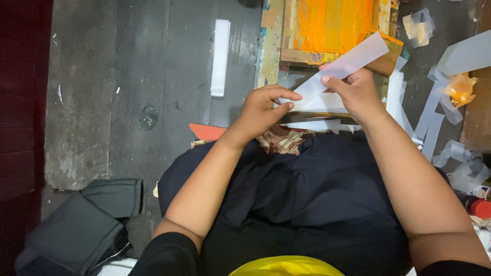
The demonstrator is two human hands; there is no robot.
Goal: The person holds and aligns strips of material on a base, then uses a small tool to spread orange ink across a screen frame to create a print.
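My left hand (263, 110) pinches the lower end of a long white paper strip (353, 60) between thumb and fingers. My right hand (355, 92) grips the same strip further along, thumb on top. The strip runs up and to the right, over the corner of a wooden frame with an orange screen (332, 23). More white strips (319, 105) lie under my hands. Dark cloth (307, 189) covers my lap below.
A single white strip (221, 56) lies on the dark grey floor at the upper middle. Loose white strips and an orange crumpled wad (460, 88) are piled at the right. A folded dark bag (82, 225) sits at the lower left. A red cap (481, 208) shows at the right edge.
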